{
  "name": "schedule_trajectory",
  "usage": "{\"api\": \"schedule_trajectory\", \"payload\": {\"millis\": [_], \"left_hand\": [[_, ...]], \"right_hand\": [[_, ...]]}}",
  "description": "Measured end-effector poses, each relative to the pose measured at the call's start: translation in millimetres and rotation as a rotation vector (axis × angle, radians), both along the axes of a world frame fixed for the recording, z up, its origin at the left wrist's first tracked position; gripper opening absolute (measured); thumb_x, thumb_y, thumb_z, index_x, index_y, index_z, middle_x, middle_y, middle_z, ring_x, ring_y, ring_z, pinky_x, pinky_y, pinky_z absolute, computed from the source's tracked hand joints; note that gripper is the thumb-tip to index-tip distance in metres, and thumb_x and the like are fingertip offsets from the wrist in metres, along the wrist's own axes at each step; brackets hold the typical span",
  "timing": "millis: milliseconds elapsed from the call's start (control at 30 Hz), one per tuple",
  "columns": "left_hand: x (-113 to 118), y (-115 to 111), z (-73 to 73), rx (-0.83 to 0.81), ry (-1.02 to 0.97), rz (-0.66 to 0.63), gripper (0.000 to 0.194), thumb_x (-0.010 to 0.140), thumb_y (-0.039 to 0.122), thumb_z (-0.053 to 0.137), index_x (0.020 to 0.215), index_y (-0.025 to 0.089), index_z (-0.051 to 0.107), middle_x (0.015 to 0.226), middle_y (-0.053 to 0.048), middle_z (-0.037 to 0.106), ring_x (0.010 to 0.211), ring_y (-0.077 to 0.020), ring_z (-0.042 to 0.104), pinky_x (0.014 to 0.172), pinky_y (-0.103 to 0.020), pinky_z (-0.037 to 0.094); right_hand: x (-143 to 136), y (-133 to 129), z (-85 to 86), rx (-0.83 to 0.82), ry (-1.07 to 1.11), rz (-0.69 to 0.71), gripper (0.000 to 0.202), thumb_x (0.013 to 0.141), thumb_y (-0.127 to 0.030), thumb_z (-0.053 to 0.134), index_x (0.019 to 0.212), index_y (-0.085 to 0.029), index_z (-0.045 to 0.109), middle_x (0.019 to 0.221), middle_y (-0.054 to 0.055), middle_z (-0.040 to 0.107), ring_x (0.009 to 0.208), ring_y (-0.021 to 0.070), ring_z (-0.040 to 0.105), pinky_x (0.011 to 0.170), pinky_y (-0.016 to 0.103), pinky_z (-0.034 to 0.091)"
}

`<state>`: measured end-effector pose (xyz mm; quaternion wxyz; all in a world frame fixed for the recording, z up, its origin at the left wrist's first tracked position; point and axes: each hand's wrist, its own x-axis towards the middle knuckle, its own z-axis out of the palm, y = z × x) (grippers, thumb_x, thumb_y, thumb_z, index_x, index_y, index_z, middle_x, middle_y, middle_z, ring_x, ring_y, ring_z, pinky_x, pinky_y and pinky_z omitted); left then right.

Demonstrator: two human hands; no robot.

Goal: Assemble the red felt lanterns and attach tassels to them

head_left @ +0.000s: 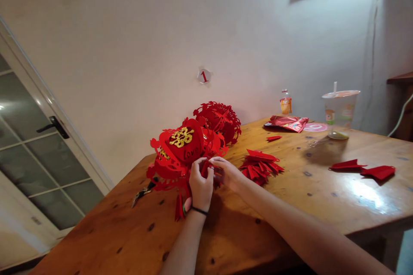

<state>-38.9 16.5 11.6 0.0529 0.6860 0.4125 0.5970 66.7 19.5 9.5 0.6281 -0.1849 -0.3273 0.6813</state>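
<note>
A red felt lantern (pixel 185 139) with gold characters and the cut-out word "Love" lies tilted on the wooden table. At its near right edge, my left hand (pixel 200 182) is closed round a small red felt piece (pixel 205 167). My right hand (pixel 227 173) meets it from the right, thumb and finger pinched together at the top of that piece. Whatever fine part sits between the fingertips is too small to make out. Below the lantern, a red felt pendant (pixel 179 208) hangs beside my left wrist, which wears a black band.
Behind stands another red cut-out lantern (pixel 222 120). Right of my hands is a pile of folded red felt pieces (pixel 260 166), with two more (pixel 378 172) farther right. Pliers (pixel 144 191), a plastic cup (pixel 339 114), a small bottle (pixel 285 102) and a red packet (pixel 287 123) are on the table.
</note>
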Motion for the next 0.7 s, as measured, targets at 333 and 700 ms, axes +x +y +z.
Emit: {"api": "schedule_trajectory", "payload": {"millis": [333,700], "left_hand": [[-2.7,4.1,0.8,0.090,0.109,0.074,0.017,0.080,0.025,0.054,0.096,0.020,0.056,0.094,-0.007,0.059,0.090,-0.0212,0.056,0.083,-0.037,0.044],[-4.4,4.8,2.5,0.131,0.136,0.133,0.018,0.082,0.029,0.053,0.096,0.019,0.061,0.092,-0.007,0.059,0.087,-0.0200,0.057,0.081,-0.033,0.044]], "right_hand": [[-1.9,4.7,-4.4,-0.016,0.045,0.020,0.018,0.056,-0.022,0.073,0.070,-0.021,0.061,0.073,-0.005,0.060,0.069,0.0098,0.053,0.065,0.023,0.042],[-2.4,7.4,-5.7,-0.031,0.060,0.048,0.021,0.056,-0.022,0.074,0.071,-0.021,0.060,0.069,-0.005,0.060,0.067,0.0093,0.054,0.068,0.024,0.043]]}}
